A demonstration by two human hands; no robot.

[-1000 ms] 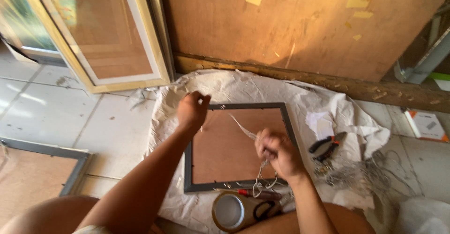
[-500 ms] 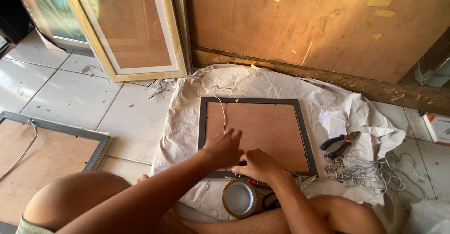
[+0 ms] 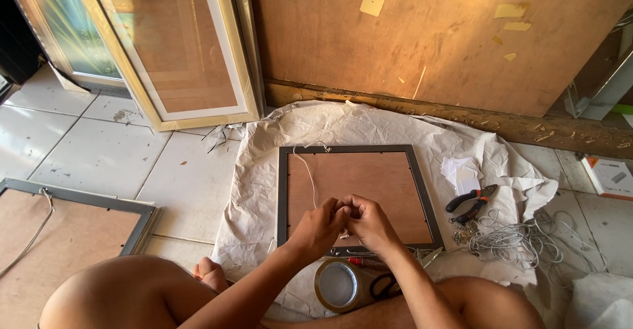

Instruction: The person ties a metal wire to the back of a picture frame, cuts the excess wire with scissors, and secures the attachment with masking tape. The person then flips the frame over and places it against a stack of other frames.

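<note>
Since half a second ago, we have lifted both hands off the bottom rail and brought them together over the lower middle of the dark grey rectangular picture frame with brown board backing [image 3: 359,194]. Our left hand [image 3: 322,227] and right hand [image 3: 369,222] touch, fingers pinched narrow on the thin white hanging cord [image 3: 304,174], which runs up to the frame's top rail. That frame lies face down on crumpled white paper [image 3: 264,171] on the tiled floor. Just beside our knees sits a roll of brown tape [image 3: 337,285]; red-handled pliers [image 3: 469,202] lie near the right.
</note>
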